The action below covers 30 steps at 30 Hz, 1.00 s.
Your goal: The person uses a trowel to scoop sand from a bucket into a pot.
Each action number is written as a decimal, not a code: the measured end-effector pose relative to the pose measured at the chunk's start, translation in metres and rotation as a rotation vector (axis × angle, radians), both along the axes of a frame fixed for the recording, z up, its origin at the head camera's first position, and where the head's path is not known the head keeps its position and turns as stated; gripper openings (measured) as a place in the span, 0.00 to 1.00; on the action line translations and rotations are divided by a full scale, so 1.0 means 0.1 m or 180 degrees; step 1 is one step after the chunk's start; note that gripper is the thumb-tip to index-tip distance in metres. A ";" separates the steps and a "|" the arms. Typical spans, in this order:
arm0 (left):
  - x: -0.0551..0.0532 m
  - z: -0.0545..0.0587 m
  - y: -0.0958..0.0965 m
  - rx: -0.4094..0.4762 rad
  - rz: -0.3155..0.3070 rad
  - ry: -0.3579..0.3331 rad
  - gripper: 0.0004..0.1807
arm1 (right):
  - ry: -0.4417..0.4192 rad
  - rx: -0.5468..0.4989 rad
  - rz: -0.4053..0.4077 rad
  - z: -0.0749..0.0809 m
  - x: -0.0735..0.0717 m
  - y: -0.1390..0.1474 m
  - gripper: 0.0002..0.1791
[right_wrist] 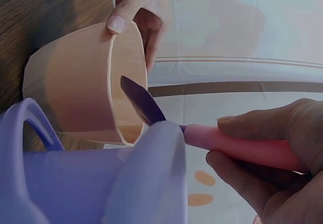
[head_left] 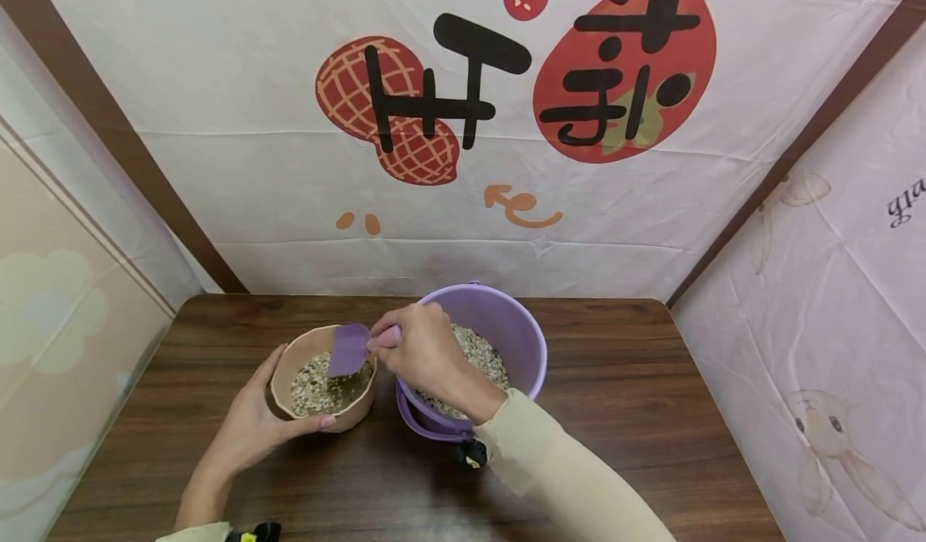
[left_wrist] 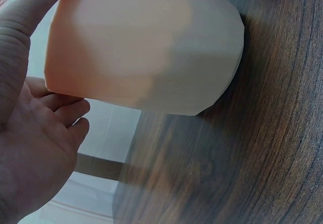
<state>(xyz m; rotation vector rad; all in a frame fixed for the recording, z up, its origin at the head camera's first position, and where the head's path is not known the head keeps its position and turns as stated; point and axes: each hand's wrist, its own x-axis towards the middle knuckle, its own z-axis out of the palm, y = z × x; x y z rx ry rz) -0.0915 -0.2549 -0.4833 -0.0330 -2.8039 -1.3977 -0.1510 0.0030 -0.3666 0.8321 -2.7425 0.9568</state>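
Gripping a small shovel (head_left: 347,351) by its pink handle (right_wrist: 242,148) in the right hand (head_left: 427,345), with thumb and fingers closed about it. Holding the purple blade just left of those fingers, over the mouth of a peach bowl (head_left: 353,418). Clasping that bowl in the left hand (head_left: 253,421), with thumb at the near side and other fingers round the left side. Within the left grasp, a layer of gravel (head_left: 313,388), well below the rim. Impossible to tell whether touched by the blade. Below and right of the right fingers, a purple bucket (head_left: 510,329), crossed by the forearm, with loose gravel (head_left: 481,353) inside and a bail (head_left: 419,428) lowered on the near side. Only a narrow gap between bowl and bucket. Farther right of the right fingers, a broad stretch of table (head_left: 615,413); beyond the fingertips, its far edge, near a cloth backdrop (head_left: 253,188).
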 end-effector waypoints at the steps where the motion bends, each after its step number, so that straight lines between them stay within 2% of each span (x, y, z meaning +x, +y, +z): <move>1: 0.00 0.00 0.00 -0.0003 0.0001 -0.0006 0.75 | -0.0002 -0.0002 -0.0024 0.00 0.00 0.01 0.04; 5: 0.00 0.00 -0.01 -0.0014 0.0002 -0.0014 0.76 | -0.0025 -0.0156 -0.0102 0.00 0.01 0.05 0.05; 13: -0.01 -0.01 -0.01 -0.0046 0.0020 -0.0001 0.76 | -0.0224 -0.0873 -0.0048 -0.03 0.05 0.21 0.08; 23: 0.00 0.00 -0.01 -0.0077 0.0009 -0.0008 0.76 | -0.0386 -0.1469 -0.0216 -0.04 0.12 0.51 0.11; 30: 0.00 0.00 0.00 -0.0067 0.0032 0.0021 0.76 | -0.0663 -0.1773 -0.0385 -0.07 0.15 0.75 0.12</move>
